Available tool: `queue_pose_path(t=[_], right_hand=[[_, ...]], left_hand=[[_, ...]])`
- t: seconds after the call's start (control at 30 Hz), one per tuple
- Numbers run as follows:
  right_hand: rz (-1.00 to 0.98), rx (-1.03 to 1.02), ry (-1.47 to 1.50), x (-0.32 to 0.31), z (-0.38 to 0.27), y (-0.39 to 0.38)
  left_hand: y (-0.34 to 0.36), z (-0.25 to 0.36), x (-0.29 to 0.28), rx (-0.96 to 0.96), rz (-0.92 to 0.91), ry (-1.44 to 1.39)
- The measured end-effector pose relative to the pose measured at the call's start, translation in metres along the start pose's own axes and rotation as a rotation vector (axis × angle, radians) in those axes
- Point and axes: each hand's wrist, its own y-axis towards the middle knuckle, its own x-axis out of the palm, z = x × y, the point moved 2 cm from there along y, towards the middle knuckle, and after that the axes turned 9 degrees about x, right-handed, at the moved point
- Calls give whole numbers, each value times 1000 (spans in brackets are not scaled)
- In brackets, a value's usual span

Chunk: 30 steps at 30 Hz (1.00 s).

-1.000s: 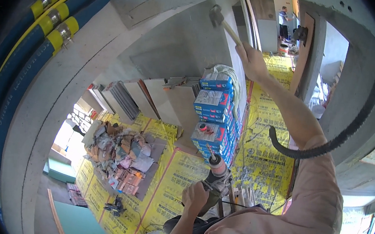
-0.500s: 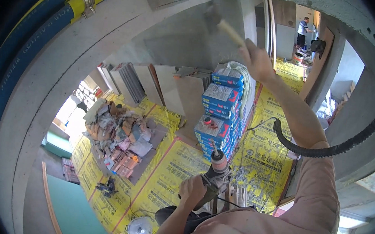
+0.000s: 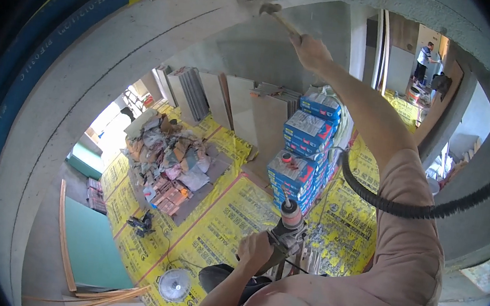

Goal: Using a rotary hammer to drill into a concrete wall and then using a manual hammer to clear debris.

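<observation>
High above me, my right hand (image 3: pixel 312 53) is closed round the wooden handle of a hammer (image 3: pixel 285 25). The dark hammer head is against or very near the concrete beam (image 3: pixel 235 11); whether they touch, I cannot tell. Low in front of my body, my left hand (image 3: pixel 255 250) grips a power drill (image 3: pixel 290 217) near its body. Its drill bit (image 3: pixel 287 195) points upward and away from me. Part of the drill is hidden behind my hand and shirt.
Blue boxes (image 3: pixel 306 132) stand stacked beyond the drill. Rubble (image 3: pixel 166 145) lies left on the yellow floor sheeting (image 3: pixel 215 221), near leaning panels (image 3: pixel 188 94). Blue pipes (image 3: pixel 60 47) run at upper left. A black corrugated hose (image 3: pixel 393 208) crosses my right arm. Another person (image 3: pixel 424 61) stands far right.
My right hand has swung the hammer up and left to the concrete beam; its head was blurred before. My left hand still holds the drill. The view has shifted slightly.
</observation>
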Motion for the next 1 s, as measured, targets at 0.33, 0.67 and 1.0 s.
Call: queue_pose_path(t=[0.33, 0.67, 1.0], right_hand=[[-118, -149, 139, -23, -54, -8], [-126, -382, 87, -19, -96, -13], [-165, -224, 24, -19, -123, -12]], left_hand=[[2, -10, -3, -60, -38, -41], [-4, -13, -6, -52, 13, -51], [-4, -16, 2, -71, -33, -61]])
